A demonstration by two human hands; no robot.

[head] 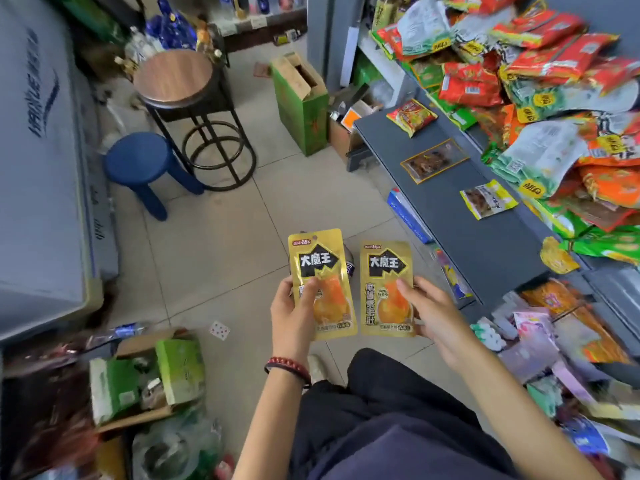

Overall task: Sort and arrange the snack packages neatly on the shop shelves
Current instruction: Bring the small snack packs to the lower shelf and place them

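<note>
Gold foil snack packets, flat, each with a black banner of white characters above an orange food picture: two, matching, held upright side by side over the tiled floor, just apart. The left gold packet (pixel 320 284) is gripped by the left hand (pixel 292 313), thumb across its front. The right gold packet (pixel 387 289) is pinched at its right edge by the right hand (pixel 433 317), thumb on the front. Grey shop shelf (pixel 467 230), to the right: three single packets lying flat, well apart: one red-and-yellow packet (pixel 411 116), one clear gold-edged packet (pixel 434 161) with dark contents, one yellow-and-white packet (pixel 488 199). Behind them: one loose heap of red, green and orange snack bags (pixel 554 98), too many to count. On the floor: one blue round stool (pixel 138 157), one wood-topped black metal stool (pixel 173 76), one green carton (pixel 301 102), one playing card (pixel 219 330).
</note>
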